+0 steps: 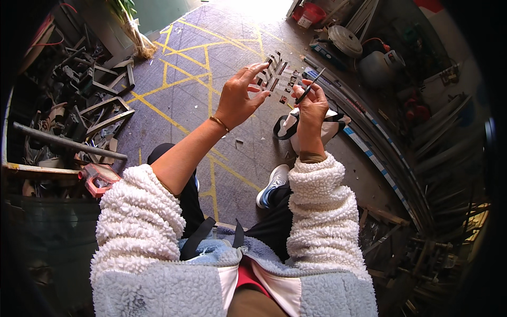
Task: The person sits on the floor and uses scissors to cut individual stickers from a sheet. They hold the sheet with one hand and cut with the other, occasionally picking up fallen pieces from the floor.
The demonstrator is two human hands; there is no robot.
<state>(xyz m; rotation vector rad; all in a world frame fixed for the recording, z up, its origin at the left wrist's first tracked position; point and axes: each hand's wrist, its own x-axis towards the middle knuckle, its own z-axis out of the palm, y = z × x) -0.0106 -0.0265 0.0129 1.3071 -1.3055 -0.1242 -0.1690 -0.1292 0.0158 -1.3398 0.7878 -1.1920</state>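
Note:
My left hand [240,95] is raised with its fingers spread and its fingertips touching a flat clear strip with dark and light patches [279,76], held up in front of me. My right hand [311,103] grips a slim dark pen-like tool [309,89], whose tip points at the strip's right side. Both arms wear fluffy white sleeves. A thin gold bangle [219,124] sits on my left wrist.
A white bag with black straps [296,129] lies on the concrete floor with yellow lines [200,68]. Scrap metal frames [79,105] pile up at the left. Long metal profiles [391,153] curve along the right. My white shoe [272,185] rests below the bag.

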